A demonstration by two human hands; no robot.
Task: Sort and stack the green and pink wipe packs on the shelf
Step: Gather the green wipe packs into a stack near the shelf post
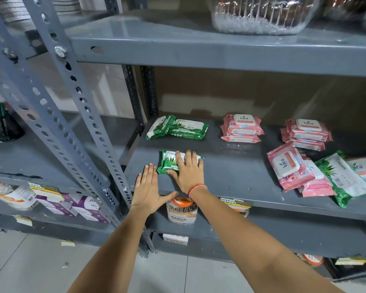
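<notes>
On the grey shelf (230, 172), a green wipe pack (168, 162) lies near the front left, and my right hand (187, 169) rests flat on top of it with fingers spread. My left hand (147, 186) lies flat on the shelf just left of that pack, fingers apart, holding nothing. Behind, two green packs (178, 127) lie side by side, overlapping. Two neat stacks of pink packs stand at the back middle (242, 129) and back right (306, 134). A loose heap at the right mixes pink packs (287, 167) with one green pack (344, 176).
A grey upper shelf (220, 45) overhangs, carrying a clear plastic tub (262, 15). Slotted metal uprights (80, 106) stand to the left. Below the shelf sits an orange-lidded jar (182, 210), and boxes (80, 206) fill the lower left shelf.
</notes>
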